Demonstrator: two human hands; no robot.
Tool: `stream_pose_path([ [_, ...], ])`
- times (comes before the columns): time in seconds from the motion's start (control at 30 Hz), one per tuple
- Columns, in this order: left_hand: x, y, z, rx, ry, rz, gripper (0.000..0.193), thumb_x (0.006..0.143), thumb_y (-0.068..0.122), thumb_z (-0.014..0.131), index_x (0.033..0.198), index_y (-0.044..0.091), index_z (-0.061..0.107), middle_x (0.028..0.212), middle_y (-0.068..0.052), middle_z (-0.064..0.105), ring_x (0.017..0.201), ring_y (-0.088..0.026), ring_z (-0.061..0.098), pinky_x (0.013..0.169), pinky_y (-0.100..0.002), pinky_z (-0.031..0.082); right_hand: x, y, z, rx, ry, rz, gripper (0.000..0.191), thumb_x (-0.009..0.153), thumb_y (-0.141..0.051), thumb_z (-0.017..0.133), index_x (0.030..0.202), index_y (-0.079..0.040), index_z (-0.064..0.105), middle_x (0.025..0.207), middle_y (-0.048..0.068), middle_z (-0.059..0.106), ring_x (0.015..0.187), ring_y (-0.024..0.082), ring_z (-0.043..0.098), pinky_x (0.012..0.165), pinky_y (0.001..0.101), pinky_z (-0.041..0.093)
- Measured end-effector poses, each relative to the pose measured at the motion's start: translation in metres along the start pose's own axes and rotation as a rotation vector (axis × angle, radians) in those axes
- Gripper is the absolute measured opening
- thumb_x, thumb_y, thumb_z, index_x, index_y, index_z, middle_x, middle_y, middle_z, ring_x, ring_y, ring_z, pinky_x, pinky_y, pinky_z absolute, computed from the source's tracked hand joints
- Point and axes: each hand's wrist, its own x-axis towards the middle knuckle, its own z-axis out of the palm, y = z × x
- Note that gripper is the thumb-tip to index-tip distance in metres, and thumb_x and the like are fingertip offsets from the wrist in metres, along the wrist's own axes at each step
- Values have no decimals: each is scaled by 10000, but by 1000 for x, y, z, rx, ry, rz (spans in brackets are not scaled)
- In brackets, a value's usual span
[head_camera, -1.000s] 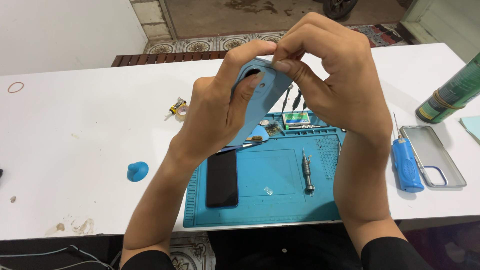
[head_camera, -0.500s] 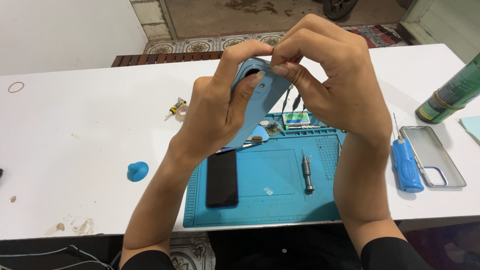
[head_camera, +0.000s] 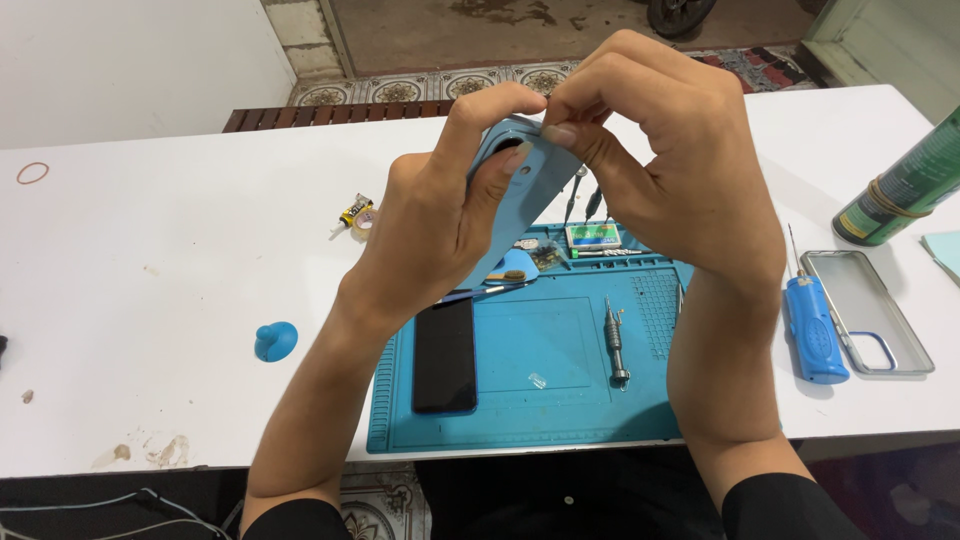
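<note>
Bright, even light; soft shadows; sharp focus; slight edge distortion.

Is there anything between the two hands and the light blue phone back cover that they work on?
Nothing visible. The left hand grips the light blue back cover directly, and the right hand pinches its top edge, above the blue work mat.

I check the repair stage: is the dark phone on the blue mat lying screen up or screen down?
Cannot tell. The dark phone lies flat on the blue mat; only a plain black face shows.
</note>
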Motion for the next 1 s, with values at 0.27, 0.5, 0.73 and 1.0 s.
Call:
stream_pose_path([
  [0.27,1,1,-1,8,1,-21,254,1199,123,546,1415,99,414,946,-73,727,670,-138,739,557,-269,522,0,1,1,-10,7,8,86,1002,66,738,1021,53,654,1032,118,667,943,212,720,829,306,588],
  [0.5,1,1,-2,14,10,-1,252,1208,131,542,1417,92,408,1069,-83,734,771,-157,777,609,-265,570,-1,0,2,-29,17,-5,88,1008,49,748,1021,48,661,994,117,674,923,202,724,832,298,588],
  [0.73,1,0,-2,15,4,-13,280,1201,145,541,1447,100,414,1125,-78,736,844,-171,802,646,-258,608,0,2,2,-49,31,-22,111,996,21,782,1009,42,673,1031,113,688,931,199,728,804,289,581],
  [1.0,-1,0,-3,22,23,13,248,1216,158,540,1419,97,411,1185,-86,725,912,-184,808,711,-255,640,0,3,2,-34,37,-46,117,1016,12,785,1018,46,673,995,114,693,903,184,734,793,263,590],
])
